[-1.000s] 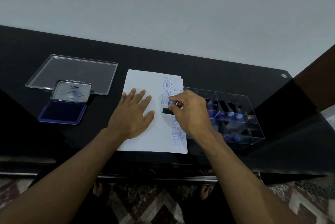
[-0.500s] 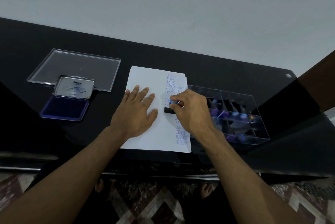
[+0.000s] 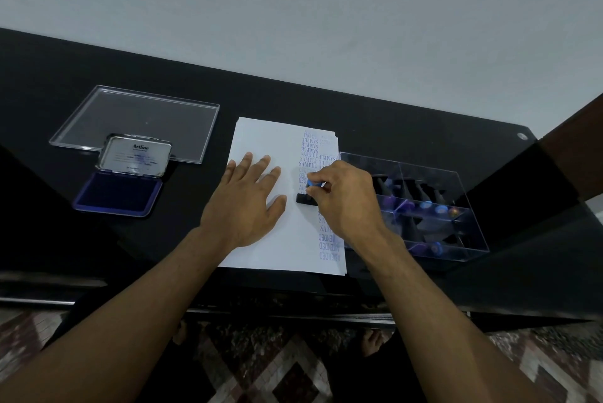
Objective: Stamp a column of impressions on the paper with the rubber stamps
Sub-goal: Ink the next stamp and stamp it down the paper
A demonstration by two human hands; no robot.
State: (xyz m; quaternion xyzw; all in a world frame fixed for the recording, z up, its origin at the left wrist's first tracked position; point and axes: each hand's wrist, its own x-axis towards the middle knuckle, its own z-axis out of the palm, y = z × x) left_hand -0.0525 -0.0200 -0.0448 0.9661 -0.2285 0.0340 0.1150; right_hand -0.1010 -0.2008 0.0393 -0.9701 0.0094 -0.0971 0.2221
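Observation:
A white paper sheet (image 3: 261,138) lies on the black table (image 3: 293,92), with a column of blue impressions reading SAMPLE and AMENDED down its right side. My left hand (image 3: 249,198) lies flat on the sheet, fingers spread. My right hand (image 3: 342,198) grips a rubber stamp (image 3: 306,196) with a black base and a blue-topped handle, its base down on the paper in the middle of the column. The hand hides most of the handle and some impressions.
An open blue ink pad (image 3: 117,194) with its lid (image 3: 137,156) raised sits to the left. Behind it lies a clear plastic lid (image 3: 137,119). A clear compartment box (image 3: 434,207) holding several stamps stands right of the paper. The table's near edge is close.
The view shifted slightly. The stamp stays down on the paper at about the same spot in the column; both hands hold their places.

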